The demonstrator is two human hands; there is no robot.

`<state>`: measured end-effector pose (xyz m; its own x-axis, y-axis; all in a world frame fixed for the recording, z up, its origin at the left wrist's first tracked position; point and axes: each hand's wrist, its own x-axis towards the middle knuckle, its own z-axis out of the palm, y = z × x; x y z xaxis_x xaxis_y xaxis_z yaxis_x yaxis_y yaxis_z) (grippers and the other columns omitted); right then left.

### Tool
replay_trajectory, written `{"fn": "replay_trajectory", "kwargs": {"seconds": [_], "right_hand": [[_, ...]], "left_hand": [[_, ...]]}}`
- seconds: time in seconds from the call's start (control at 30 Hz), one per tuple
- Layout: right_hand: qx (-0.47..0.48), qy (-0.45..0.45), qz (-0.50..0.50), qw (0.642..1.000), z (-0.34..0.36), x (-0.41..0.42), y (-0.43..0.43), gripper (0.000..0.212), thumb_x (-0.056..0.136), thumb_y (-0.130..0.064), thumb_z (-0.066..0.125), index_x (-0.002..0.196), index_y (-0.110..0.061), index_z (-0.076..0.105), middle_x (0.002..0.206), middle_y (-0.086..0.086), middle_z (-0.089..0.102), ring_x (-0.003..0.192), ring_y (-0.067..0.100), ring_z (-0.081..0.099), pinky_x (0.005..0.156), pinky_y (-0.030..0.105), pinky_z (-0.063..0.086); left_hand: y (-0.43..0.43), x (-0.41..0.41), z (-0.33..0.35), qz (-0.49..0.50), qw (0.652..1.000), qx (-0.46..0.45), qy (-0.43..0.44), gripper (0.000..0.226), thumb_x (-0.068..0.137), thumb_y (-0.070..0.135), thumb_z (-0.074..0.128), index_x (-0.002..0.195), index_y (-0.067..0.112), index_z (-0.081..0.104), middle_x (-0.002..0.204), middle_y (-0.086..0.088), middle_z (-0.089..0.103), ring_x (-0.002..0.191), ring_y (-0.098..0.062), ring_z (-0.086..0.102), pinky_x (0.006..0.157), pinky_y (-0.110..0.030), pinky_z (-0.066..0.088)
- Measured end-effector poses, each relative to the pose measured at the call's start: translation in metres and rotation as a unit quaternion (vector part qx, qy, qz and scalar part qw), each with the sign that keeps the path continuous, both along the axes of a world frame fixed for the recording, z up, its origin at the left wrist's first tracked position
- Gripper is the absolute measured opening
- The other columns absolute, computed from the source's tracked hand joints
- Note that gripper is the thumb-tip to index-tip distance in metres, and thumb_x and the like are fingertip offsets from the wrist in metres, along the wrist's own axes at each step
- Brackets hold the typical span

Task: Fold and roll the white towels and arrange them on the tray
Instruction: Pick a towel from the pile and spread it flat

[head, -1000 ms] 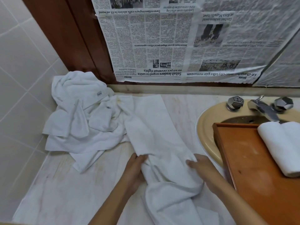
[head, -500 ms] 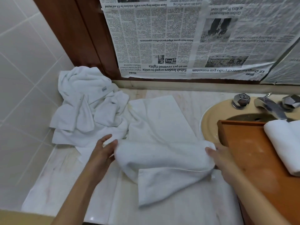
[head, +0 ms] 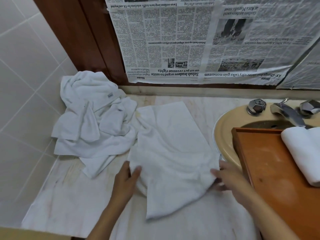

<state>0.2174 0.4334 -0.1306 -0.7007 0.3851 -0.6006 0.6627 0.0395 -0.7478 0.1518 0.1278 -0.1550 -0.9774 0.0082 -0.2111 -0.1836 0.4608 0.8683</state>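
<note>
A white towel [head: 173, 153] lies partly folded on the marble counter, a loose corner pointing toward me. My left hand [head: 127, 177] pinches its left edge, thumb on top. My right hand [head: 225, 179] grips its right edge, fingers curled into the cloth and slightly blurred. A wooden tray [head: 263, 161] sits at the right over the basin, holding a rolled white towel [head: 303, 153] near its far right side. A crumpled pile of white towels [head: 93, 122] lies in the back left corner.
A beige sink basin [head: 223, 132] with a chrome tap [head: 285, 113] and two knobs lies under the tray. Newspaper [head: 199, 40] covers the wall behind. White tiles line the left wall. Bare counter [head: 69, 196] shows at the front left.
The raised fold held between my hands has come down flat on the towel. Both hands now sit at its side edges, nearer to me.
</note>
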Motion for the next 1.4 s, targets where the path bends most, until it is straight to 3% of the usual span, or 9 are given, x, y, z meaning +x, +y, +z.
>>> {"fn": "replay_trajectory", "kwargs": {"seconds": [0.17, 0.33, 0.53, 0.63, 0.7, 0.8, 0.97, 1.17, 1.4], "right_hand": [[-0.308, 0.181, -0.097, 0.929, 0.039, -0.026, 0.03, 0.027, 0.09, -0.012, 0.051, 0.112, -0.003, 0.063, 0.105, 0.014, 0.072, 0.087, 0.026, 0.071, 0.065, 0.038, 0.06], [-0.268, 0.084, -0.125, 0.952, 0.02, -0.043, 0.029, 0.028, 0.104, -0.011, 0.04, 0.122, -0.005, 0.061, 0.113, 0.013, 0.071, 0.097, 0.027, 0.069, 0.074, 0.043, 0.055], [-0.295, 0.074, -0.049, 0.951, 0.03, -0.021, 0.042, 0.026, 0.09, -0.009, 0.053, 0.112, -0.002, 0.065, 0.096, 0.016, 0.07, 0.075, 0.031, 0.066, 0.057, 0.035, 0.056], [-0.012, -0.133, 0.125, 0.983, 0.011, -0.004, 0.039, 0.019, 0.1, -0.006, 0.05, 0.112, 0.002, 0.061, 0.073, 0.014, 0.06, 0.048, 0.022, 0.052, 0.044, 0.025, 0.041], [0.063, -0.24, 0.212, 0.945, 0.004, 0.001, 0.033, 0.019, 0.099, -0.008, 0.051, 0.111, 0.005, 0.058, 0.077, 0.021, 0.065, 0.049, 0.024, 0.06, 0.041, 0.027, 0.045], [0.091, -0.242, 0.162, 0.952, -0.009, -0.001, 0.03, 0.023, 0.089, -0.02, 0.069, 0.1, 0.0, 0.064, 0.09, 0.022, 0.071, 0.074, 0.037, 0.071, 0.056, 0.037, 0.057], [0.13, -0.116, 0.007, 0.985, -0.015, -0.022, 0.012, 0.041, 0.085, -0.031, 0.074, 0.105, 0.001, 0.058, 0.092, 0.005, 0.064, 0.082, 0.025, 0.063, 0.074, 0.034, 0.053], [0.023, 0.021, -0.093, 0.995, -0.003, -0.013, 0.015, 0.011, 0.092, -0.009, 0.064, 0.099, -0.003, 0.07, 0.091, 0.012, 0.072, 0.086, 0.031, 0.068, 0.083, 0.04, 0.054], [0.115, -0.237, 0.266, 0.927, 0.01, 0.025, 0.029, 0.03, 0.089, -0.021, 0.066, 0.066, -0.007, 0.053, 0.05, 0.008, 0.058, 0.042, 0.023, 0.056, 0.039, 0.023, 0.038]], "left_hand": [[0.015, -0.037, 0.057, 0.037, 0.992, 0.115, 0.042, 0.011, 0.1, 0.018, 0.052, 0.091, 0.024, 0.055, 0.089, 0.014, 0.065, 0.074, 0.015, 0.059, 0.064, -0.006, 0.044], [0.016, -0.061, 0.049, 0.072, 0.99, 0.048, -0.113, 0.022, 0.1, 0.027, 0.051, 0.115, 0.012, 0.057, 0.118, -0.007, 0.064, 0.099, -0.019, 0.061, 0.084, -0.032, 0.048], [-0.015, -0.035, 0.049, 0.096, 0.875, 0.356, -0.314, 0.022, 0.102, 0.014, 0.046, 0.114, 0.002, 0.06, 0.107, -0.018, 0.071, 0.097, -0.031, 0.066, 0.07, -0.034, 0.06], [-0.03, -0.016, 0.031, -0.057, 0.946, 0.033, -0.318, 0.019, 0.099, 0.024, 0.055, 0.107, 0.006, 0.06, 0.104, -0.014, 0.07, 0.087, -0.026, 0.068, 0.068, -0.029, 0.054], [-0.036, -0.009, 0.015, -0.15, 0.915, -0.152, -0.342, 0.023, 0.095, 0.033, 0.059, 0.095, 0.01, 0.055, 0.085, -0.005, 0.062, 0.067, -0.017, 0.057, 0.054, -0.022, 0.043], [-0.03, -0.007, 0.005, -0.149, 0.902, -0.188, -0.358, 0.036, 0.088, 0.046, 0.065, 0.091, 0.012, 0.056, 0.076, 0.001, 0.059, 0.06, -0.012, 0.054, 0.053, -0.021, 0.04], [-0.004, -0.028, -0.004, -0.026, 0.948, -0.234, -0.214, 0.075, 0.079, 0.067, 0.063, 0.133, 0.016, 0.052, 0.131, -0.005, 0.059, 0.117, -0.026, 0.057, 0.08, -0.03, 0.041], [-0.003, -0.026, 0.013, 0.054, 0.991, 0.028, -0.118, 0.015, 0.087, 0.026, 0.071, 0.094, 0.012, 0.073, 0.093, -0.004, 0.075, 0.088, -0.024, 0.07, 0.07, -0.032, 0.051], [-0.054, 0.001, 0.025, -0.093, 0.93, -0.066, -0.349, 0.046, 0.049, 0.035, 0.084, 0.087, 0.013, 0.072, 0.076, 0.002, 0.075, 0.072, -0.018, 0.07, 0.057, -0.023, 0.05]]}}
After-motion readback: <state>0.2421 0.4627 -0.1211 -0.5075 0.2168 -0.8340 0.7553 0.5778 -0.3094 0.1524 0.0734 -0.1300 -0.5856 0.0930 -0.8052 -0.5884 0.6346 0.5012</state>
